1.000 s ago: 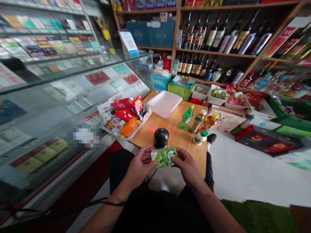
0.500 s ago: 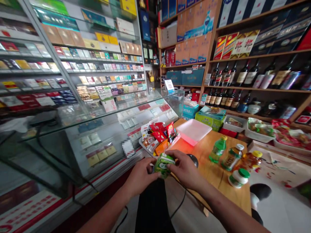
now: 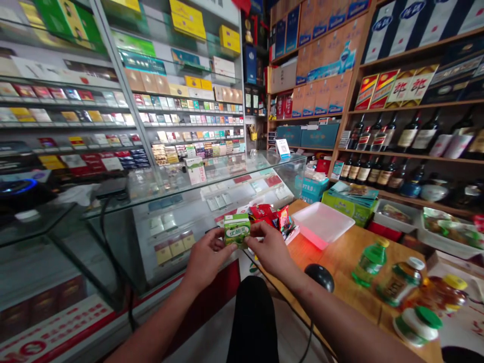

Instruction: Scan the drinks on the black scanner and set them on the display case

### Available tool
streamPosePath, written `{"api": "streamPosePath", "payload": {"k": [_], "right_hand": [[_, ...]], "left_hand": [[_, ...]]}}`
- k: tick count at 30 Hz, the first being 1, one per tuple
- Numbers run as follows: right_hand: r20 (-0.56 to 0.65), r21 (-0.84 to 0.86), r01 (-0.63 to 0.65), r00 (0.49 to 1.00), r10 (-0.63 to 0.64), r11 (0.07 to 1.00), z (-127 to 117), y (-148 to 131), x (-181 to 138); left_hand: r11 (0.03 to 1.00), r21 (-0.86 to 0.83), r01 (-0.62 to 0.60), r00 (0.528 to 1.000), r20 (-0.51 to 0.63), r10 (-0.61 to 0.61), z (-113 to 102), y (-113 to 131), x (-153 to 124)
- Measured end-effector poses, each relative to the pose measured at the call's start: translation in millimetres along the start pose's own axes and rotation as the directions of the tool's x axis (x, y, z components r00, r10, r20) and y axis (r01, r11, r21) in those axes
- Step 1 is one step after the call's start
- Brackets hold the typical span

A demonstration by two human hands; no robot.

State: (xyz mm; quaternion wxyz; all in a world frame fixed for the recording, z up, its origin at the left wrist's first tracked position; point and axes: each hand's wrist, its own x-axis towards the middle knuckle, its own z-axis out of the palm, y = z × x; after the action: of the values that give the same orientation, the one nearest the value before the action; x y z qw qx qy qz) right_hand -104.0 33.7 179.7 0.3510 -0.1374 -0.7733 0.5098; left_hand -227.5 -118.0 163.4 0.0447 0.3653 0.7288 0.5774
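Note:
Between my two hands I hold a small green yogurt-drink carton [image 3: 237,231], its labelled front facing me. My left hand [image 3: 206,259] grips its left side, thumb at the lower edge. The fingers of my right hand [image 3: 270,251] are closed on the right side. Just behind the carton, a tray of snack packets [image 3: 262,213] in red and other colours is partly hidden by it and my right hand. A white tray [image 3: 324,222] stands to the right on the wooden table [image 3: 342,267], beyond a black computer mouse [image 3: 319,277].
On the table's right stand a green bottle [image 3: 370,262], a white-capped bottle [image 3: 401,280], a yellow-capped bottle [image 3: 442,292] and a green-lidded white jar [image 3: 418,325]. A glass display counter [image 3: 174,201] runs along the left. Shelves of wine bottles [image 3: 410,131] line the right wall.
My hands have raised the carton slightly and turned its labelled front towards me. The view has swung left, so the table and its bottles appear farther right.

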Motion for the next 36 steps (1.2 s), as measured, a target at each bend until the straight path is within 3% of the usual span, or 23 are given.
{"api": "streamPosePath", "payload": {"k": [8,14,19,26,32,36], "right_hand": [[-0.007,-0.034,0.134,0.991,-0.135,0.990,38,-13,62],[-0.042,-0.068,0.223,0.973,-0.226,0.972,62,-38,121],[-0.053,-0.101,0.256,0.964,-0.262,0.961,84,-52,168],[-0.035,-0.147,0.312,0.947,-0.320,0.939,111,-58,214],[-0.043,-0.279,0.249,0.962,-0.271,0.928,127,-52,225],[-0.046,-0.277,0.236,0.965,-0.259,0.931,136,-49,229]], "left_hand": [[0.978,0.195,-0.074,0.994,-0.069,0.089,-38,17,50],[0.868,0.462,-0.181,0.960,-0.111,0.259,-78,42,100],[0.824,0.531,-0.198,0.941,-0.134,0.312,-99,49,132],[0.780,0.573,-0.252,0.910,-0.133,0.392,-121,36,166],[0.718,0.664,-0.210,0.924,-0.105,0.367,-126,13,180],[0.711,0.681,-0.175,0.933,-0.116,0.341,-126,7,185]]}}
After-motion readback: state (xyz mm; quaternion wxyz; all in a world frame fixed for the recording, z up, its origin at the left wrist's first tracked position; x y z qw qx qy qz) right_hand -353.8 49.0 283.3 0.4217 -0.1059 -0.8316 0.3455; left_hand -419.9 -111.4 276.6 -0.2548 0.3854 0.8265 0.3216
